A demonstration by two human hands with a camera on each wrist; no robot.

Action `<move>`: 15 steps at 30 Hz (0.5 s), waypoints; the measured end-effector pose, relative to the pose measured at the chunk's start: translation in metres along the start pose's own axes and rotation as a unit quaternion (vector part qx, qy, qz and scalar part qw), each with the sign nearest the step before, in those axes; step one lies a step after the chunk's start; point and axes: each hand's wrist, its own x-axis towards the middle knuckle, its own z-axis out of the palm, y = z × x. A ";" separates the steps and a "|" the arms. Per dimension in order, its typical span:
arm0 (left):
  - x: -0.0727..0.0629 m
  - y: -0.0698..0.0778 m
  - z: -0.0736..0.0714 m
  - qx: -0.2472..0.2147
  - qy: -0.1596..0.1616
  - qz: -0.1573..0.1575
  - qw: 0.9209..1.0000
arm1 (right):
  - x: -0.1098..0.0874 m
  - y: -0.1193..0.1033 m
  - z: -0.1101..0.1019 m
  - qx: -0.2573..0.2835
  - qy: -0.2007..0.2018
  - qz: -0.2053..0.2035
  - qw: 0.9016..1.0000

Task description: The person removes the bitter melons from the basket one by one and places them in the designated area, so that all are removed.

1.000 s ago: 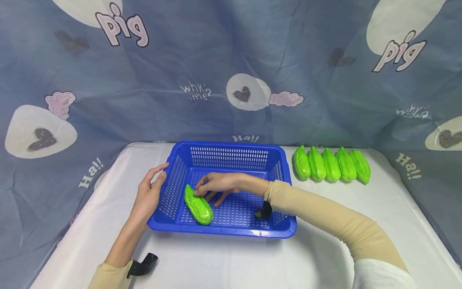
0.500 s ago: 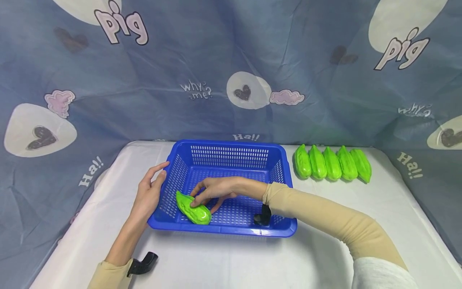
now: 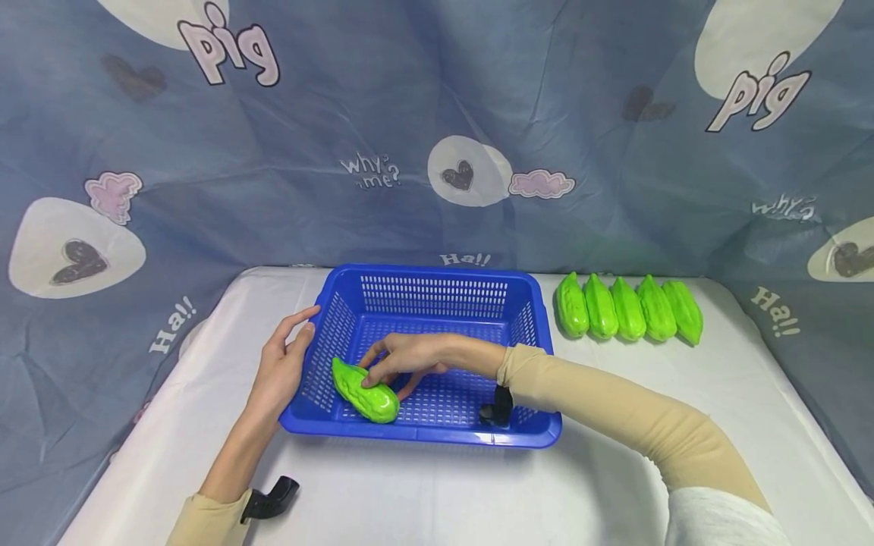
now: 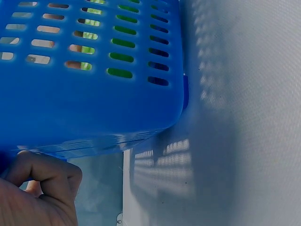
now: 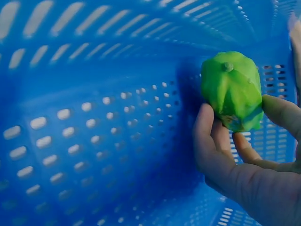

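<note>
A shiny green bitter melon point(image 3: 366, 393), ridged and pointed at one end, lies slantwise in the left front part of a blue perforated plastic basket point(image 3: 437, 434). My right hand point(image 3: 410, 358) reaches into the basket from the right and holds the bitter melon between thumb and fingers. In the right wrist view, that hand's fingers curl round the near end of the bitter melon point(image 5: 233, 89). My left hand point(image 3: 280, 368) grips the basket's left rim from outside. The left wrist view shows its curled fingers point(image 4: 51, 176) at the rim.
On the white-covered table point(image 3: 444, 500), several more green bitter melons point(image 3: 629, 311) lie in a row right of the basket. A blue patterned cloth point(image 3: 437, 106) hangs behind the table. Black wrist devices point(image 3: 271, 499) stick out from both forearms.
The right hand's fingers have gone from the bitter melon's pointed end to round its body. The bitter melon has turned, its pointed end shifting left. The left hand stays on the rim.
</note>
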 end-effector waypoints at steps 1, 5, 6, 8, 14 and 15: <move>0.000 0.000 0.000 0.000 0.000 0.000 1.000 | -0.001 -0.001 -0.001 0.000 0.001 -0.001 1.000; 0.000 0.000 0.000 0.001 0.000 -0.002 1.000 | -0.006 -0.005 -0.003 -0.004 0.004 -0.010 1.000; 0.000 0.000 0.000 0.002 0.000 -0.003 1.000 | -0.008 -0.007 -0.004 -0.006 0.004 -0.013 1.000; 0.000 -0.001 0.000 0.004 -0.001 -0.004 1.000 | -0.012 -0.009 -0.005 -0.009 0.003 -0.020 1.000; 0.001 -0.001 0.000 0.002 0.001 -0.006 1.000 | -0.026 -0.018 -0.012 -0.005 0.003 -0.039 0.999; 0.001 -0.001 0.000 0.001 0.002 -0.006 1.000 | -0.030 -0.019 -0.014 -0.005 0.005 -0.044 0.999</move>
